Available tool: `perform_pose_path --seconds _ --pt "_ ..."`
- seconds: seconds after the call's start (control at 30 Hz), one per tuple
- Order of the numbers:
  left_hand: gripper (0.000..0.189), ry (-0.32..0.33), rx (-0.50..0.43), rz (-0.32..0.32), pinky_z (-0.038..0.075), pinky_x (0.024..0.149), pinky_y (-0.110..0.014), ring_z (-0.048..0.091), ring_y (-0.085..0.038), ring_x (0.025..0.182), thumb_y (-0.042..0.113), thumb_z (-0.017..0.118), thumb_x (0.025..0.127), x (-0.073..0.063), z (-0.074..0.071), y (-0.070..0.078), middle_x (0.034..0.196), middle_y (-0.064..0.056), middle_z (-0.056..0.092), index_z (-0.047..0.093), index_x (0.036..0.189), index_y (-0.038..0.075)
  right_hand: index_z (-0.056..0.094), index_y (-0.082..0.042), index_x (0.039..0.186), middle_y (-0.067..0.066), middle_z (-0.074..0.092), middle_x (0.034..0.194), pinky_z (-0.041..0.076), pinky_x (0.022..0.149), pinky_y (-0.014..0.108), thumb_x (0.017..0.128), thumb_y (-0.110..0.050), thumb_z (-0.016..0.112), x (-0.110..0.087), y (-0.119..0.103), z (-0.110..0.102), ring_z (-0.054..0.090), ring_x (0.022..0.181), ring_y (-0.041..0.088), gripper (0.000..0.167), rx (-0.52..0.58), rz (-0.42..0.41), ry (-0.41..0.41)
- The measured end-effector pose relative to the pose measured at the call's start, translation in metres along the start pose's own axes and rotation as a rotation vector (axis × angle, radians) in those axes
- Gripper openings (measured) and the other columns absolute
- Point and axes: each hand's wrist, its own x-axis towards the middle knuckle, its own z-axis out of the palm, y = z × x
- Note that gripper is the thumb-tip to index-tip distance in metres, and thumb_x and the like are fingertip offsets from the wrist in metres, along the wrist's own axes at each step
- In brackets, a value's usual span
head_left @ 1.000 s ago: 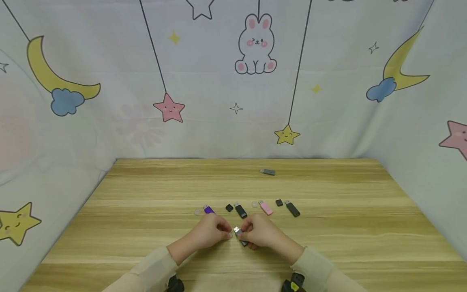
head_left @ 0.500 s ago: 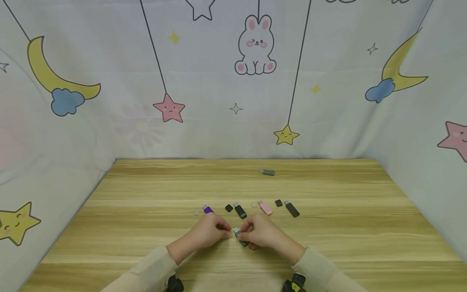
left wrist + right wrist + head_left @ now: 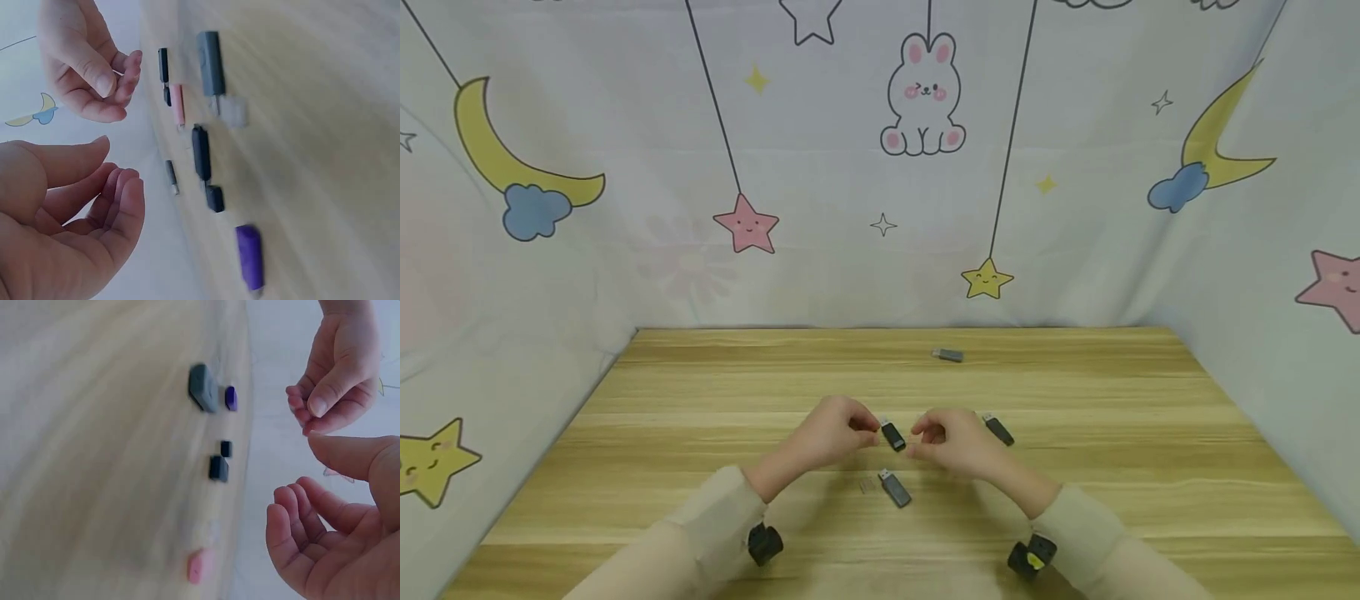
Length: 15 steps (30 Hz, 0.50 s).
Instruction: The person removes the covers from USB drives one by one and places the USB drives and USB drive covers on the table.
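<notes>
My left hand [image 3: 831, 433] hovers above the table, its fingers loosely curled and nothing between them. Facing it is my right hand [image 3: 958, 442], also loosely curled and holding nothing. Below and between them a grey USB stick [image 3: 895, 488] lies on the wood, plug bared, with a clear cap [image 3: 867, 485] beside its plug end. A black USB stick [image 3: 892, 435] lies between the hands in the head view. The left wrist view shows its black cap [image 3: 214, 198], a purple USB stick [image 3: 250, 256] and a pink USB stick [image 3: 178, 105]; the hands cover those in the head view.
Another dark USB stick [image 3: 998, 429] lies right of my right hand. Farther back is a small grey USB stick [image 3: 948, 355]. The wooden table [image 3: 700, 367] ends at a printed cloth backdrop [image 3: 820, 283], with cloth at both sides.
Both hands have let go: the right of the grey USB stick, the left of the clear cap. Both pieces now lie on the table, and the hands have risen away from them.
</notes>
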Motion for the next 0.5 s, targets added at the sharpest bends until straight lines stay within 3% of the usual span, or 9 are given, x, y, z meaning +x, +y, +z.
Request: perform_pose_path --seconds 0.2,0.5 --pt "0.019 -0.017 0.037 -0.002 0.054 0.072 -0.03 0.065 -0.015 0.082 0.009 0.069 0.088 0.018 -0.016 0.016 0.093 -0.006 0.07 0.071 0.104 -0.002 0.068 -0.002 0.108 0.0 0.064 0.088 0.05 0.071 0.029 0.088 -0.021 0.071 0.005 -0.002 -0.026 0.058 0.081 0.012 0.028 -0.016 0.0 0.034" --pt "0.026 0.041 0.014 0.063 0.054 0.073 -0.03 0.064 -0.016 0.086 0.013 0.068 0.09 0.045 -0.026 0.028 0.099 -0.008 0.07 0.07 0.112 -0.001 0.064 -0.002 0.117 0.009 0.066 0.104 0.052 0.076 0.034 0.091 -0.023 0.067 0.017 0.007 -0.051 0.061 0.094 0.021 0.034 -0.051 -0.026 0.077"
